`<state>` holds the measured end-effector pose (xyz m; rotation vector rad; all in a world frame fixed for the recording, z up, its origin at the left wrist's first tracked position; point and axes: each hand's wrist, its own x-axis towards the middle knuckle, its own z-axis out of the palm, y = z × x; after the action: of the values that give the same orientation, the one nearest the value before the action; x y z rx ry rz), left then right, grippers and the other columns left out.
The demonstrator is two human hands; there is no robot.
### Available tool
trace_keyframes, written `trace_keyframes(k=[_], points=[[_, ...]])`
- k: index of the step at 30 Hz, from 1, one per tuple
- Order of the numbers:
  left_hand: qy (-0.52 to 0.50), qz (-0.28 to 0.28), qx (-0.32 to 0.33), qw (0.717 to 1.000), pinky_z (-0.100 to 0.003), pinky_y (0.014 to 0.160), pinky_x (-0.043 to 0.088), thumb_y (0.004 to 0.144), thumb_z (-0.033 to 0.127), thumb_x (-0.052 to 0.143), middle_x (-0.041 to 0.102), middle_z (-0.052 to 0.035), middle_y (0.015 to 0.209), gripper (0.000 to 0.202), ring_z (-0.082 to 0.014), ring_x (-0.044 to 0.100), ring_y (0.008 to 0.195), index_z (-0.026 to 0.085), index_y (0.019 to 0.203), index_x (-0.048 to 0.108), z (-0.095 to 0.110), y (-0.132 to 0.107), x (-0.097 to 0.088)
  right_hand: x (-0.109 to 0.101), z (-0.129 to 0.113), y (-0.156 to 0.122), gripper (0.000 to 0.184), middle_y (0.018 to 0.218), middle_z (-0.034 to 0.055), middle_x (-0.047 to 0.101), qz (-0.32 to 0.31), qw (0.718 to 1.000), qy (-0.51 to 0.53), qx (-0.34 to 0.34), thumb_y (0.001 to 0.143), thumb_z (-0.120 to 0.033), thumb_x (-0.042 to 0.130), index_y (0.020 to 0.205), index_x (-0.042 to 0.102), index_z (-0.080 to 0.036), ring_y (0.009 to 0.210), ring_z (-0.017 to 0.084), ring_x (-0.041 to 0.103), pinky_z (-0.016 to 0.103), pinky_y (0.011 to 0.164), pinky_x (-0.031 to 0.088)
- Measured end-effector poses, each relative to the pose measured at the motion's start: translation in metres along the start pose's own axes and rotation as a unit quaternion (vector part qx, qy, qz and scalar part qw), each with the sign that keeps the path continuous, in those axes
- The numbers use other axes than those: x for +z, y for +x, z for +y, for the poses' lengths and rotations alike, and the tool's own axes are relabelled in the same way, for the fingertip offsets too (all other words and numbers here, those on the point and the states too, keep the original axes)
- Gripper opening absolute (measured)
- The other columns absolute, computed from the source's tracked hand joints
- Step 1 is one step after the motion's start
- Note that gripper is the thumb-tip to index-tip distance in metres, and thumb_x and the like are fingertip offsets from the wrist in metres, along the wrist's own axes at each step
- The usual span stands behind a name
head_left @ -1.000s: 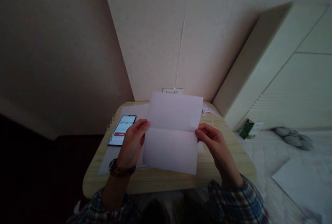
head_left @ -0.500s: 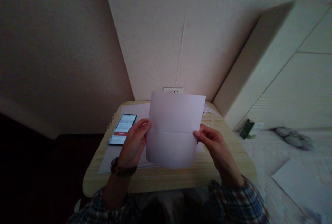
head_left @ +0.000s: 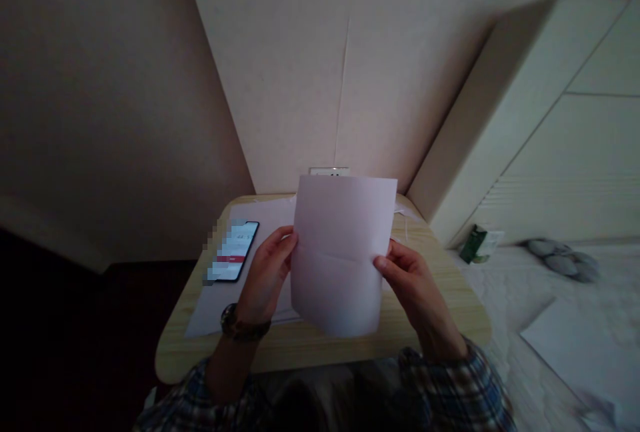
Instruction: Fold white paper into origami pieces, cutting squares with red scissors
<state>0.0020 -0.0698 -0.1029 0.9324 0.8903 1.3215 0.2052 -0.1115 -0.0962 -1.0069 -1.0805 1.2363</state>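
Observation:
Between my hands a sheet of white paper (head_left: 343, 245) is held up above the table, with a faint crease across its middle and its lower part curving. My left hand (head_left: 270, 272) pinches the left edge, thumb in front and fingers behind. On the opposite edge, my right hand (head_left: 407, 275) grips it the same way, at about the same height. Left of my left hand, a phone (head_left: 235, 252) with a lit screen lies on more white paper (head_left: 205, 315). The held sheet hides part of the tabletop behind it.
The light wooden table (head_left: 300, 355) stands against the wall, below a wall socket (head_left: 329, 171). At right is a bed (head_left: 505, 312) with a green box (head_left: 473, 244), grey rounded items (head_left: 563, 259) and a white sheet (head_left: 575, 345) on it.
My left hand has moved slightly right, closer to my right hand. The paper bows more and its bottom edge hangs lower. The view has shifted a little.

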Motion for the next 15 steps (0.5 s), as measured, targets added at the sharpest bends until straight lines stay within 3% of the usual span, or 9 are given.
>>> trace_keyframes(k=[4,8,11,15], points=[[0.065,-0.003,0.008,0.998,-0.026,0.086,0.046,0.08,0.035,0.065,0.071,-0.0021,0.105,0.021,-0.0184,0.062,0.099,0.022,0.096,0.07,-0.004,-0.002,0.003,0.004,0.0,-0.001,0.02,0.066,-0.0015,0.062,0.004,1.0,0.012,-0.005,0.068,-0.038,0.074,0.064,0.064,-0.021,0.064,0.016,0.053,0.028,0.065,0.041],[0.143,-0.003,0.01,0.99,-0.036,0.108,0.031,0.083,0.04,0.061,0.064,-0.0059,0.125,0.033,-0.0239,0.05,0.123,0.022,0.109,0.067,-0.005,-0.007,0.007,0.009,-0.001,-0.001,0.019,0.063,-0.0016,0.06,0.024,1.0,-0.005,-0.008,0.068,-0.035,0.073,0.061,0.06,-0.022,0.064,0.016,0.052,0.028,0.063,0.041],[0.212,-0.011,0.012,0.977,-0.039,0.114,0.021,0.085,0.045,0.056,0.054,-0.0065,0.138,0.043,-0.0244,0.04,0.133,0.022,0.121,0.06,-0.001,-0.012,0.01,0.012,-0.003,0.0,0.019,0.061,-0.0021,0.057,0.05,0.998,-0.018,-0.02,0.066,-0.033,0.074,0.061,0.058,-0.022,0.06,0.015,0.049,0.027,0.057,0.039],[0.254,-0.072,-0.023,0.964,-0.038,0.118,0.013,0.087,0.054,0.047,0.042,-0.0058,0.148,0.059,-0.0241,0.028,0.14,0.021,0.136,0.047,0.004,-0.018,0.01,0.018,-0.006,0.0,0.024,0.059,-0.003,0.054,0.082,0.996,-0.021,-0.036,0.062,-0.036,0.076,0.061,0.056,-0.021,0.058,0.014,0.047,0.024,0.052,0.037]])
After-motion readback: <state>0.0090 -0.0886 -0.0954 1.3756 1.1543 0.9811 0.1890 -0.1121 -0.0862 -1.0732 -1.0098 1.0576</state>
